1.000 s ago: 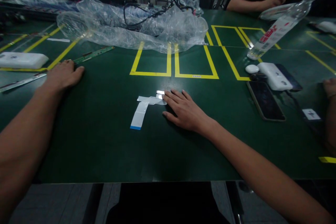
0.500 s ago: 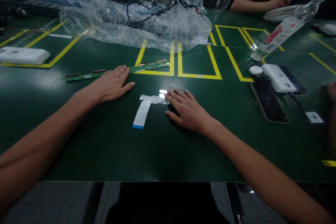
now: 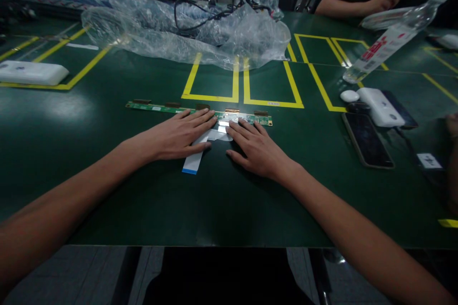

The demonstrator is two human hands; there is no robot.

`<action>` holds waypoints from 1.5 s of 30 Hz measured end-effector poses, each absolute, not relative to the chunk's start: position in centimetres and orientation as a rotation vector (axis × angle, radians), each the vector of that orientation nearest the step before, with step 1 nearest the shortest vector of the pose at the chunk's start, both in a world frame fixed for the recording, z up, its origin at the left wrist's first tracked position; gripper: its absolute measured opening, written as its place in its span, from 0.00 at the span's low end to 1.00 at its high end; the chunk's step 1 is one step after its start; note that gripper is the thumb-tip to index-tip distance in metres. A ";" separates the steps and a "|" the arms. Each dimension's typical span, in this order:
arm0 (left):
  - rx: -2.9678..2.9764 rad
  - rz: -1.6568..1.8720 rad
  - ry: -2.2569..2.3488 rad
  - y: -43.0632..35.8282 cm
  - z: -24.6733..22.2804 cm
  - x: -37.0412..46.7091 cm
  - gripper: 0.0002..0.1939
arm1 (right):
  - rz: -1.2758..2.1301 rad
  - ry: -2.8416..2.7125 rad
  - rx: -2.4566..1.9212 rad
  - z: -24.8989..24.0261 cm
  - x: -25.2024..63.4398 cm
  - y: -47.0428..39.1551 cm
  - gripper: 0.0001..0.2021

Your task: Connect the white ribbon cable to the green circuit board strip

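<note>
A long, narrow green circuit board [image 3: 157, 108] lies on the table just beyond both hands, nearly level from left to right. My left hand [image 3: 179, 134] lies flat with its fingers stretched out, fingertips on the board's near edge. Under its thumb side runs a white flat ribbon cable [image 3: 195, 161] with a blue end, partly covered by the hand. My right hand [image 3: 255, 145] rests palm down, fingers spread, its fingertips at the cable's shiny end and the board's edge. Whether the cable joins the board there I cannot tell.
Crumpled clear plastic wrap [image 3: 150, 33] with a black cord lies at the back. To the right are a phone [image 3: 368, 139], a white device [image 3: 381, 107] and a plastic bottle [image 3: 382, 52]. Another white device [image 3: 32, 73] sits at left. A person's arm [image 3: 343, 5] rests across the table.
My left hand has moved right, and the circuit board has shifted right and toward me, turning level and meeting the cable's shiny end. My right hand has stayed in place.
</note>
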State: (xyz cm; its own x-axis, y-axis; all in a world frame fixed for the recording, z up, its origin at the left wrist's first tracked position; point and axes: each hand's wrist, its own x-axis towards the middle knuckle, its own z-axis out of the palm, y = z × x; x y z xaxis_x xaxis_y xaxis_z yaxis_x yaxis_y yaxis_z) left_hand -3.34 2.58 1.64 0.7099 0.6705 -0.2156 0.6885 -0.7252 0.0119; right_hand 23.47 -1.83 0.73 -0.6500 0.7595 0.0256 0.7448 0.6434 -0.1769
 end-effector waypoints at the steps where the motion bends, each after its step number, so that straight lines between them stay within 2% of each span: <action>1: 2.834 -0.280 1.094 2.6 1.5 -3.3 0.40 | 0.229 -2.758 -1.263 0.7 23.5 -1.8 0.34; 7: 2.879 -0.206 1.042 2.6 1.1 -3.2 0.36 | 0.249 -2.731 -1.257 0.6 23.6 -1.7 0.32; 14: 2.930 -0.152 1.142 2.0 0.7 -2.2 0.36 | 0.246 -2.732 -1.241 0.6 23.7 -1.6 0.33; 23: 2.911 -0.179 1.056 1.9 1.4 -2.3 0.37 | 0.269 -2.727 -1.252 1.0 23.7 -1.7 0.31; 45: 2.858 0.061 1.051 2.7 0.8 -3.2 0.30 | 0.314 -2.704 -1.217 1.1 24.0 -1.5 0.29</action>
